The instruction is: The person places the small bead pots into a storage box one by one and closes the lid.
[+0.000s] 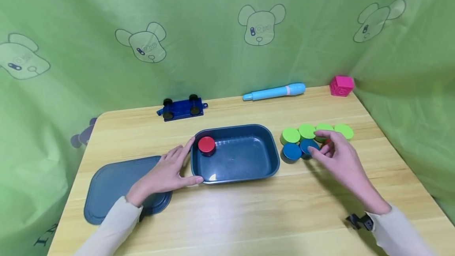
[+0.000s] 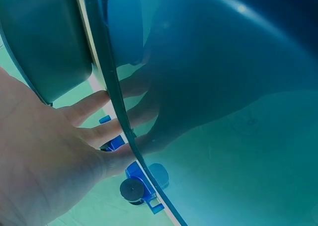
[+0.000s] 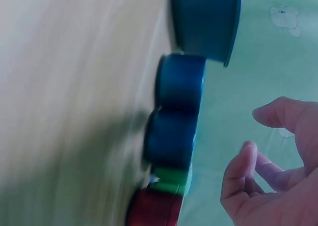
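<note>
Head cam, farthest back, looks fwd & down on left hand (image 1: 168,174) & right hand (image 1: 339,154). L wrist cam, tilted, v. close, faces past left hand's fingers to blue toy car (image 1: 183,108); R wrist cam, low & sideways, faces blue cylinders (image 1: 292,152) near right hand. All views share box (image 1: 238,157) betw. hands.

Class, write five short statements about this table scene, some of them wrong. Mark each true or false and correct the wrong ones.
1. A red block sits inside the box. True.
2. The lid covers the box. False: it lies on the table, left of the box.
3. The left hand touches the box's left end. True.
4. The right hand grips the pink cube. False: it hovers near the blue blocks, holding nothing.
5. Four green blocks are on the table. True.
</note>
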`<act>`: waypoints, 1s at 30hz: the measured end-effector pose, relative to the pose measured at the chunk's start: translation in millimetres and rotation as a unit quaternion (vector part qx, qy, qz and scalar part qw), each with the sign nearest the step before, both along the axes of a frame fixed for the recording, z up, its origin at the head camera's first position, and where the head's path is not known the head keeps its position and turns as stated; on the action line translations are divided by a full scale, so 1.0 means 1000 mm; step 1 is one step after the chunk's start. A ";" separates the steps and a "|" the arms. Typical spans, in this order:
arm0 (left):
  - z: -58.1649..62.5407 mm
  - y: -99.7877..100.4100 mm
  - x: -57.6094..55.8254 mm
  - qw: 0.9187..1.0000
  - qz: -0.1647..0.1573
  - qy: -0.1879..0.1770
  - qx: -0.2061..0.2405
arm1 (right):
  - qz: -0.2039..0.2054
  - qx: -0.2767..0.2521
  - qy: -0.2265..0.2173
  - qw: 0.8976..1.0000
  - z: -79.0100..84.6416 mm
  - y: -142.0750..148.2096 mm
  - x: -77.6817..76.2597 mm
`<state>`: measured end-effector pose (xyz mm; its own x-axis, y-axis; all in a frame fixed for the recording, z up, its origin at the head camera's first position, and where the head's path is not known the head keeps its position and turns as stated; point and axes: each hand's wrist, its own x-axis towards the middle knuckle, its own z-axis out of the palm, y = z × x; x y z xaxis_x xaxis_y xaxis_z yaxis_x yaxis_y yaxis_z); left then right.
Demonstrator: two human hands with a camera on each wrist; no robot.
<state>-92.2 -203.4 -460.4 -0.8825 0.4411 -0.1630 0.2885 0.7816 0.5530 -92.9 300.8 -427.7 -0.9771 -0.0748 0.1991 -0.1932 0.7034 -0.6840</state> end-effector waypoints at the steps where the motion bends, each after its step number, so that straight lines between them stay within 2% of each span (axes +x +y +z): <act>1: 0.000 0.000 0.000 1.000 0.001 -0.001 0.001 | -0.004 0.004 0.003 1.000 -0.001 0.004 0.001; 5: -0.002 0.000 0.000 1.000 0.003 -0.002 0.002 | -0.021 0.007 0.002 1.000 -0.004 0.020 0.004; 13: -0.005 0.000 0.000 1.000 0.005 0.001 0.003 | -0.070 0.015 -0.043 0.997 -0.017 0.043 0.006; 24: -0.004 -0.001 -0.001 1.000 0.003 0.004 -0.005 | -0.062 0.045 -0.078 0.994 -0.032 0.059 -0.005; 30: -0.002 0.000 -0.001 1.000 0.002 0.004 -0.006 | -0.058 0.036 -0.103 0.992 -0.037 0.065 -0.007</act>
